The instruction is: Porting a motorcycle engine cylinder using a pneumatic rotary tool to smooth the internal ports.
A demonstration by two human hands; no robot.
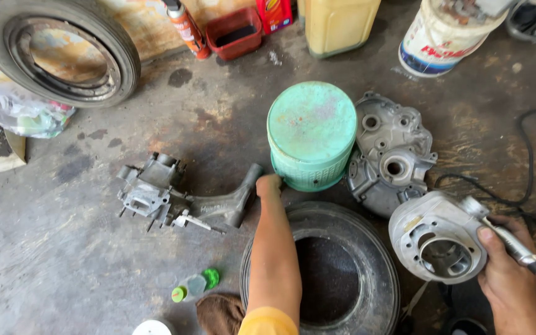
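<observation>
On the stained floor (63,248), a grey engine casting (175,198) lies with its long arm pointing right; the left hand (269,185), nearer it, clenches the rim of an upturned green basket (310,133) just beyond; the right hand (509,273) grasps a slim metal tool (509,241) touching a silver cylinder (438,239).

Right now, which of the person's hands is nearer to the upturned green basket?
The left. The left hand touches the bottom rim of the green basket. The right hand is well off to the right, holding a metal tool against a round engine part.
</observation>
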